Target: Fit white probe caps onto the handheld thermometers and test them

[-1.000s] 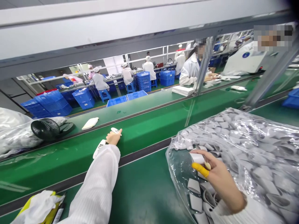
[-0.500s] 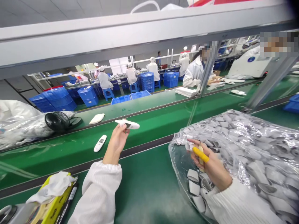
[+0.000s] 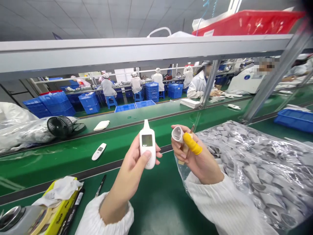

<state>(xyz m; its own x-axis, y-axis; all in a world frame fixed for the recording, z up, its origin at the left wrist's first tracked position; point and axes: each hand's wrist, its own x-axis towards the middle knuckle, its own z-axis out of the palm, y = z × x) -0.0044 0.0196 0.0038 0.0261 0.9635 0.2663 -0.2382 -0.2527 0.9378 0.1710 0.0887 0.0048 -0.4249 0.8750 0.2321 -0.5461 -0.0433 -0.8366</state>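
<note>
My left hand (image 3: 137,160) is closed on a white ear thermometer (image 3: 147,147), its thin probe tip up and its small screen towards me, thumb on the front. Beside it my right hand (image 3: 198,156), a yellow finger cot (image 3: 192,143) on the thumb, grips a hollow grey-white plastic cap (image 3: 177,134), its opening facing the thermometer. A slim tool with a tan handle (image 3: 185,150) is also in that hand, mostly hidden by the fingers. The cap and the thermometer are apart. Another white thermometer (image 3: 99,151) lies on the green belt to the left.
A clear plastic bag full of similar caps (image 3: 254,173) spreads over the right side. At lower left stand a yellow box (image 3: 61,209) with a cloth and a metal-topped container (image 3: 14,218). A black fan (image 3: 60,126) sits behind the belt. A co-worker (image 3: 197,85) sits across.
My left hand has turned the thermometer upright, screen towards me, and moved right and nearer. My right hand has come left and up from the bag with the cap.
</note>
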